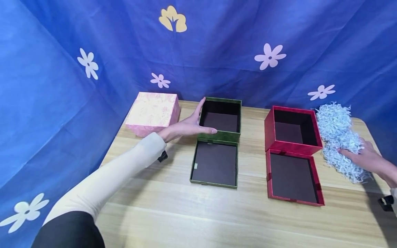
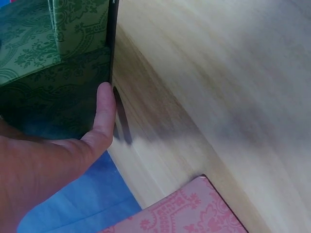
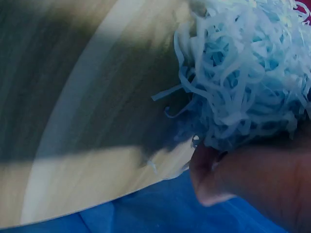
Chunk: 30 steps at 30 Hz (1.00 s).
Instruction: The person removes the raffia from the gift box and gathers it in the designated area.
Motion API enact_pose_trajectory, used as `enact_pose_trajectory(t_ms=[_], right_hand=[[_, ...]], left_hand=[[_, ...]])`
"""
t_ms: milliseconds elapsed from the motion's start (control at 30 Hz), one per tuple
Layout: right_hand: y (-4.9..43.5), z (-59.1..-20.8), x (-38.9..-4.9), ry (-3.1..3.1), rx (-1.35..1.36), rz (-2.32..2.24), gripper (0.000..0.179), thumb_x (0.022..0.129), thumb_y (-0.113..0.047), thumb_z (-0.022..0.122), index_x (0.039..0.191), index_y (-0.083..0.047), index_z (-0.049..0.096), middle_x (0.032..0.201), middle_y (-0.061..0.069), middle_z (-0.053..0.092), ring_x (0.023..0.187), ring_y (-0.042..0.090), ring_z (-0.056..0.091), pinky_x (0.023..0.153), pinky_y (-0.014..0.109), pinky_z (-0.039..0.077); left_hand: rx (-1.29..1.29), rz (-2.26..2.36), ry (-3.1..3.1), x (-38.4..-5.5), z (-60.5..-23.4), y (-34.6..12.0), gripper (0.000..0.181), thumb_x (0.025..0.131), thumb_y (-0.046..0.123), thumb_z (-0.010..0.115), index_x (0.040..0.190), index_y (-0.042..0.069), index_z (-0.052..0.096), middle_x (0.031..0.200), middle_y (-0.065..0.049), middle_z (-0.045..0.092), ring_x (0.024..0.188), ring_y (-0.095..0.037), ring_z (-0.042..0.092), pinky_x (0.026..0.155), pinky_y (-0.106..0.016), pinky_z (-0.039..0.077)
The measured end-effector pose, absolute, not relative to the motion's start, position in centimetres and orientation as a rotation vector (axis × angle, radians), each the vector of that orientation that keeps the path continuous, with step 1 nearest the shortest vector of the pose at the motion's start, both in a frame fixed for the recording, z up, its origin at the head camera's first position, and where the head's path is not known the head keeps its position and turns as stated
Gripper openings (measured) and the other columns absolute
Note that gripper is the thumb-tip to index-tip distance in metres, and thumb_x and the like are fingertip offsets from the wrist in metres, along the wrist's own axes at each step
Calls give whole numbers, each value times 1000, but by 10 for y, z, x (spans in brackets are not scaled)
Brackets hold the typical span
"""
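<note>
My left hand [image 1: 186, 127] rests against the left side of an open green box [image 1: 227, 135], thumb and fingers spread straight around its near left corner. In the left wrist view, one finger lies along the patterned wall of the green box [image 2: 77, 29]. Just in front of that box lies its green lid [image 1: 214, 163], inside up. At the far right, my right hand [image 1: 367, 156] grips a heap of pale blue shredded paper [image 1: 333, 122]; its fingertips are partly buried. The right wrist view shows the shredded paper [image 3: 248, 73] above the hand [image 3: 257, 179].
An open red box [image 1: 270, 132] stands left of the shredded paper, with its red lid [image 1: 291, 177] lying inside up before it. A closed pink box [image 1: 152, 110] sits left of the green one. Behind the wooden table [image 1: 198, 217] hangs a blue flowered cloth [image 1: 217, 51].
</note>
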State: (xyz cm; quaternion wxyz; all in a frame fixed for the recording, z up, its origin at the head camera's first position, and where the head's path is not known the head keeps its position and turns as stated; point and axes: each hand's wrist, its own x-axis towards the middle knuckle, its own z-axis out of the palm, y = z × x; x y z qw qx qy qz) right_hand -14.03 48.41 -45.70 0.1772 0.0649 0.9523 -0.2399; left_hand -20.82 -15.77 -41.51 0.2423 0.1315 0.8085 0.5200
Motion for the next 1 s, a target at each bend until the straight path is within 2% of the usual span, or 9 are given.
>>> enact_pose_trajectory(t_ms=[133,200,433,633,800,933,1000], right_hand=[[482,-456,-136,2770,168,-707,114,108,-56,59,163,15,-10,161,53,-9,144,75,4,103,91,23],[480,-454,-134,2759,176,-770,118,107,-55,63,163,15,-13,161,52,-13,146,75,3,102,91,23],[473,-445,-126,2841,132,-941,116,105,-39,72,164,15,-12,163,52,-11,148,74,3,107,90,16],[463,-438,-115,2969,127,-934,111,104,-36,73,168,9,-5,168,46,-6,153,68,3,109,90,14],[449,-433,-105,3055,188,-902,101,107,-38,69,171,5,4,172,40,-3,155,66,6,110,90,12],[438,-427,-98,3120,254,-925,87,111,-32,65,171,6,14,176,34,1,159,59,6,118,83,10],[434,-424,-96,3148,284,-958,81,112,-28,63,170,5,19,177,31,5,161,55,7,122,78,10]], left_hand=[[384,1408,2221,-209,-414,-156,139,88,44,94,171,47,-18,180,6,-18,165,-23,-2,130,-58,16],[387,1403,2231,-209,-413,-155,139,89,41,94,171,45,-18,180,5,-17,165,-24,-1,129,-58,17],[393,1409,2265,-209,-414,-155,139,87,42,95,173,42,-15,181,1,-15,165,-27,-2,129,-60,16],[386,1385,2307,-205,-407,-157,139,85,50,95,174,42,-11,182,-3,-6,165,-33,6,127,-64,20],[392,1387,2332,-201,-405,-160,135,86,48,94,174,43,-9,182,-8,3,164,-39,14,124,-67,26],[401,1424,2325,-197,-402,-161,132,88,43,93,175,40,-7,181,-7,6,162,-43,19,124,-65,29],[417,1447,2313,-196,-400,-161,131,89,41,93,175,40,-6,181,-3,4,162,-44,19,124,-64,30]])
